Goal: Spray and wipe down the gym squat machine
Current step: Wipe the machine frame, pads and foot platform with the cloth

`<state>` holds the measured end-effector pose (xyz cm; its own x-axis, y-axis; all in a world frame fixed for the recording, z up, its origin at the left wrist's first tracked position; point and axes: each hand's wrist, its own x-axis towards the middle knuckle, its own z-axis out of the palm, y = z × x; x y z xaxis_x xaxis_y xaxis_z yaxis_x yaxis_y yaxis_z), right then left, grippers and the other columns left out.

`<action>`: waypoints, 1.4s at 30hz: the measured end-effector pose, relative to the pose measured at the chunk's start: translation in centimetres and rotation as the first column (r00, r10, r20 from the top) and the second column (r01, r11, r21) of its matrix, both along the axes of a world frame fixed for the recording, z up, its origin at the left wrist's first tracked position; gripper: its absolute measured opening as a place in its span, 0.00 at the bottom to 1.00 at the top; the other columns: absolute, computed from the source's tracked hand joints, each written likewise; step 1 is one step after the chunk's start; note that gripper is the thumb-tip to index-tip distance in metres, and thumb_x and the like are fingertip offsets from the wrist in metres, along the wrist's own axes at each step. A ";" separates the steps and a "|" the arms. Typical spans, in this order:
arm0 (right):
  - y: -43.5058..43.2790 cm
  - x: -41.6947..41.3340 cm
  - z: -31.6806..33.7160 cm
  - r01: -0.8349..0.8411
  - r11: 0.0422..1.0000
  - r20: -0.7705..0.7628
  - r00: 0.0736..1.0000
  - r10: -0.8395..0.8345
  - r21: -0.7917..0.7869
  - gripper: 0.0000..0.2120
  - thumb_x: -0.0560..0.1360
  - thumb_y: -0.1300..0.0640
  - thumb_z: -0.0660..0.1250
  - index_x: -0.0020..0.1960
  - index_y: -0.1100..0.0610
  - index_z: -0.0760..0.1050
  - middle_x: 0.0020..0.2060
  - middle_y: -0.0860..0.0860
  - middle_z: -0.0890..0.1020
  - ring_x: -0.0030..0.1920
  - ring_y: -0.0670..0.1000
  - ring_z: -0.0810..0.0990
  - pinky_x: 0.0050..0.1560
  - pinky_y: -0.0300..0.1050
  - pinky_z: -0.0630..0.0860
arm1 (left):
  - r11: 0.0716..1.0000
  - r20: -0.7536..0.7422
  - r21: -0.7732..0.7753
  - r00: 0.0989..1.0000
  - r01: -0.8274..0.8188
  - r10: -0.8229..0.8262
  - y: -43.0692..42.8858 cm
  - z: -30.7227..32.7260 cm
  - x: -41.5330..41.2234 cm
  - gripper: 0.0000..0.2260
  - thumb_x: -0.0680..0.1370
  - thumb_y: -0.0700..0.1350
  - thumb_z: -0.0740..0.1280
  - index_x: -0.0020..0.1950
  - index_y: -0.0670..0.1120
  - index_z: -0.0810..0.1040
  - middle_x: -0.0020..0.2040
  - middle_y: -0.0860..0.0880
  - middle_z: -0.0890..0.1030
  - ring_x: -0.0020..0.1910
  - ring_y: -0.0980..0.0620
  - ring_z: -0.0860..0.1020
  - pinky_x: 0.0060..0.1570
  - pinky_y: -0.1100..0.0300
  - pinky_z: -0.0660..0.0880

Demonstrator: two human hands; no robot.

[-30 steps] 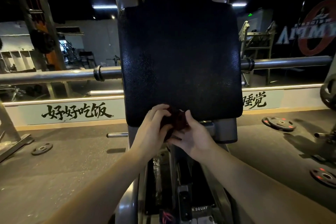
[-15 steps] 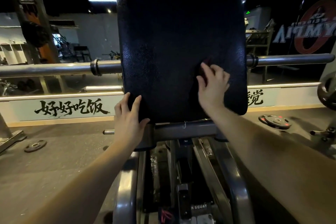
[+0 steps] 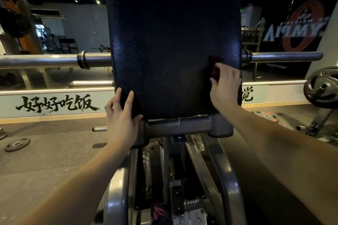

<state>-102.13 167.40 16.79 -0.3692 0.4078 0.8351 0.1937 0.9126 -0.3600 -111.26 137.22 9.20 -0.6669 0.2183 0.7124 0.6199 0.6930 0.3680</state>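
Nearest you, the frame rails (image 3: pixel 228 179) are running up to the pad, with a part-legible "SQUAT" label (image 3: pixel 191 202) between them; the red-marked object beside the label is too dark to identify.

Your left hand (image 3: pixel 121 120) is resting on the pad's lower left corner, fingers straight and spread, thumb lying along the bottom edge, holding nothing. Your right hand (image 3: pixel 224 87) is pressing the cloth (image 3: pixel 214 62) against the pad (image 3: pixel 173 42) near its right edge, fingers extended over it, though blur is softening them.

A second ago both hands were bunching the cloth at the pad's bottom edge. They are now separated: the left is bracing, the right is wiping. Judgement: wiping of the pad is only just beginning, and most of its face is awaiting a pass.

The cloth is mostly hidden under your fingers and is blending into the dark pad. No sprayer is showing. The pad's top is being cut off by the picture edge. Behind, the bar (image 3: pixel 45 59) is crossing, its left end out of view.
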 end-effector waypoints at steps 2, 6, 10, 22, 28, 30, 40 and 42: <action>-2.4 -0.3 -2.3 -0.009 1.000 -0.008 1.000 0.009 0.005 0.19 0.79 0.53 0.65 0.69 0.53 0.71 0.67 0.55 0.74 0.67 0.57 0.66 0.67 0.59 0.68 | 1.000 -0.004 -0.001 1.000 -0.006 0.006 -0.2 -0.2 -0.1 0.34 0.78 0.46 0.73 0.81 0.49 0.63 0.82 0.46 0.53 0.76 0.38 0.54 0.73 0.36 0.64; -9.8 -0.4 -10.2 -0.205 0.976 0.145 0.970 0.193 0.068 0.20 0.77 0.53 0.64 0.69 0.54 0.72 0.68 0.56 0.69 0.68 0.58 0.64 0.68 0.58 0.69 | 1.000 -0.016 0.012 1.000 -0.007 0.007 -0.2 -0.6 -0.3 0.34 0.78 0.45 0.74 0.81 0.49 0.64 0.82 0.46 0.54 0.77 0.37 0.55 0.73 0.35 0.64; -7.6 0.8 -11.2 -0.334 0.905 0.316 0.916 0.247 0.262 0.23 0.72 0.63 0.72 0.66 0.55 0.76 0.67 0.57 0.73 0.67 0.58 0.64 0.67 0.62 0.74 | 1.000 -0.032 0.016 1.000 -0.001 0.001 -0.3 -0.6 -0.2 0.34 0.78 0.46 0.74 0.81 0.49 0.64 0.82 0.46 0.54 0.77 0.38 0.55 0.74 0.36 0.63; -3.3 3.4 -6.7 -0.354 0.410 -0.467 0.856 -0.219 -0.841 0.19 0.84 0.62 0.60 0.74 0.54 0.68 0.69 0.55 0.75 0.68 0.55 0.75 0.67 0.49 0.73 | 0.965 0.120 0.262 0.992 0.000 -0.032 0.2 -1.0 0.1 0.38 0.77 0.47 0.75 0.82 0.47 0.59 0.79 0.44 0.59 0.75 0.41 0.57 0.76 0.40 0.60; -10.2 0.5 -8.4 -0.465 0.246 -0.511 0.842 -0.172 -0.850 0.17 0.82 0.59 0.67 0.68 0.50 0.69 0.63 0.50 0.77 0.64 0.55 0.79 0.66 0.57 0.78 | 0.962 0.130 0.274 0.991 -0.001 -0.036 -0.3 -1.1 -0.2 0.37 0.78 0.47 0.74 0.82 0.47 0.59 0.78 0.45 0.61 0.74 0.41 0.59 0.75 0.40 0.62; -12.2 -0.3 -8.7 -0.503 0.201 -0.535 0.829 -0.162 -0.841 0.17 0.81 0.59 0.68 0.67 0.50 0.69 0.64 0.52 0.77 0.64 0.55 0.79 0.65 0.57 0.79 | 0.958 0.129 0.287 0.990 0.018 -0.057 -0.2 -0.9 0.0 0.36 0.78 0.46 0.74 0.81 0.48 0.60 0.77 0.45 0.62 0.73 0.42 0.60 0.75 0.42 0.63; -20.9 -4.5 -9.3 -0.579 -0.165 -0.576 0.815 -0.069 -0.799 0.15 0.81 0.63 0.68 0.64 0.53 0.68 0.53 0.50 0.75 0.45 0.48 0.81 0.50 0.45 0.84 | 0.901 0.210 0.433 0.971 0.011 -0.113 -2.0 -0.4 -0.4 0.24 0.79 0.44 0.73 0.75 0.50 0.71 0.66 0.50 0.74 0.64 0.54 0.73 0.68 0.53 0.72; -22.7 -5.3 -9.2 -0.566 -0.240 -0.574 0.818 -0.044 -0.789 0.15 0.80 0.62 0.69 0.62 0.52 0.69 0.53 0.49 0.75 0.48 0.50 0.82 0.54 0.50 0.84 | 0.904 0.241 0.428 0.963 0.008 -0.123 -2.9 -0.2 -0.7 0.20 0.80 0.45 0.72 0.71 0.50 0.75 0.62 0.52 0.77 0.58 0.57 0.76 0.63 0.56 0.75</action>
<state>-107.39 144.74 7.60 -0.6191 0.7282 -0.2942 -0.3211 -0.5765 -0.7514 -111.94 134.33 8.98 -0.8329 -0.0130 0.5533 0.5030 0.3990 0.7667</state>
